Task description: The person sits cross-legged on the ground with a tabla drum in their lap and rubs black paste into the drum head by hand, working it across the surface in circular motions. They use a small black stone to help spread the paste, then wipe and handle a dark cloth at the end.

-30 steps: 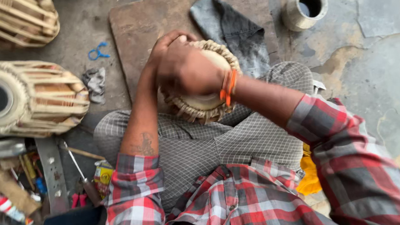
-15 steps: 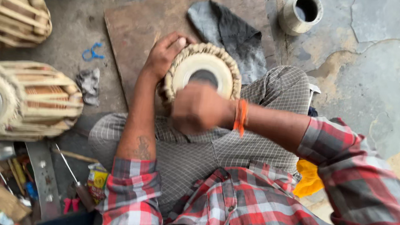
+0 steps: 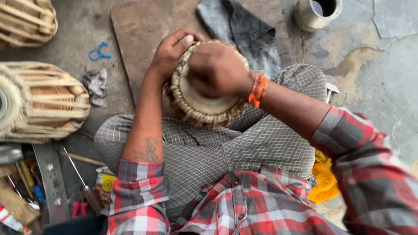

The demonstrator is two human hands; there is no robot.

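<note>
The small drum (image 3: 205,101) sits in the person's lap, head up, wedged between the crossed legs, its braided rim showing round the near edge. The right hand (image 3: 218,68) is bunched into a fist and pressed flat down on the drum skin, covering most of it (whether anything is pinched inside that fist, I cannot tell). Just left of that fist, the left hand (image 3: 172,50) wraps the far rim, fingers curled over the lacing, steadying the shell.

Here is the risk: the drum rests only on cloth and legs, so a hard push off-centre could tip it toward the wooden board (image 3: 142,20) beyond the grip. If the left hand's hold loosens, the shell may spin under the rubbing fist. Too much weight on the skin could strain or mark it.

Beyond the fist lies a dark grey cloth (image 3: 236,24), and farther off to the right a metal tin (image 3: 317,9). Well to the left of the grip lies a larger laced drum (image 3: 36,100) on its side, with a clutter of hand tools (image 3: 23,184) below it.
</note>
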